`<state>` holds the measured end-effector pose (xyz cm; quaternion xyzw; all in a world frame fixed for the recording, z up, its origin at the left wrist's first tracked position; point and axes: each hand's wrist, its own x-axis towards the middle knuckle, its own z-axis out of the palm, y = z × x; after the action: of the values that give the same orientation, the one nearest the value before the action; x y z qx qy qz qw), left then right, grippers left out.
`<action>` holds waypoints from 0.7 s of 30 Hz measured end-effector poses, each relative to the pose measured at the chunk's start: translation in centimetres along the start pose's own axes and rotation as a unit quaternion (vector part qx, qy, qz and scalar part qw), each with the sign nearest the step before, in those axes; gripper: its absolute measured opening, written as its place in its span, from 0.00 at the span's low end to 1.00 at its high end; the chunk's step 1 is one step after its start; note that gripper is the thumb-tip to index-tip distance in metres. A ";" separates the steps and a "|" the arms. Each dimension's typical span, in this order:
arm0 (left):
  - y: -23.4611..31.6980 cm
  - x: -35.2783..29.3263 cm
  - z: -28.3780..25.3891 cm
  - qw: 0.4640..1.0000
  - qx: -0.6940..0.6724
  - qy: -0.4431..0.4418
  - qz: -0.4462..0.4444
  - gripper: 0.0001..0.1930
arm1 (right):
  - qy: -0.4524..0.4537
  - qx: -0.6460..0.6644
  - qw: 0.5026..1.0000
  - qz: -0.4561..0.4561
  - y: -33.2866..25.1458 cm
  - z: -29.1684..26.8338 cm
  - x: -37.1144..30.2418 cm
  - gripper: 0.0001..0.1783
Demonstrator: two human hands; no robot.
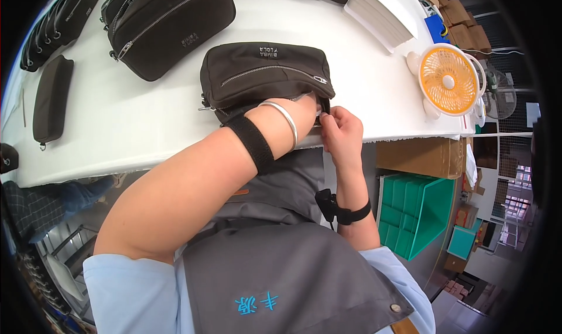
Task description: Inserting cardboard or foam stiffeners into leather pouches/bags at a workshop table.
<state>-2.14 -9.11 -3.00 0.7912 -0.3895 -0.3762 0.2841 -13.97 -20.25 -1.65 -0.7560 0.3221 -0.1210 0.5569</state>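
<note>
The bag (266, 62) lies on the counter (146, 114) straight ahead of me at 12 o'clock, near the edge, its opening toward me and its lettering upside down to me. My left hand (305, 113) reaches into the opening at the bag's 5 o'clock; the fingers are mostly hidden, so I can't tell whether they grip anything. My right hand (344, 132) is just beside it, thumb and fingertips pinched together on the bag's edge, also at 5 o'clock. I wear a bangle (288, 121) on my left arm.

Taking the bag as the centre, a bigger bag (175, 27) sits at 10 o'clock, a slim pouch (52, 100) at 9, a white stack (380, 15) at 2 and an orange fan (448, 79) at 3. Below counter level, a green crate (410, 217) stands between 4 and 5.
</note>
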 end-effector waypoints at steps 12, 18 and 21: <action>-0.4 -1.7 -1.2 0.989 0.113 0.044 0.087 0.20 | 0.079 -0.250 0.919 -0.296 -2.5 0.5 -1.2 0.07; -4.1 -2.6 -0.4 0.952 0.129 0.179 0.212 0.15 | 0.088 -0.183 0.858 -0.471 -2.3 -1.2 -2.2 0.04; -2.2 -4.2 -1.2 0.950 0.065 0.206 0.224 0.12 | 0.014 -0.167 0.828 -0.536 -2.4 1.4 -3.1 0.07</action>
<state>-2.02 -4.28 -2.39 0.7608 -0.5129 -0.1059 0.3833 -14.73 -16.86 0.64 -0.8896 -0.1105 -0.3550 0.2653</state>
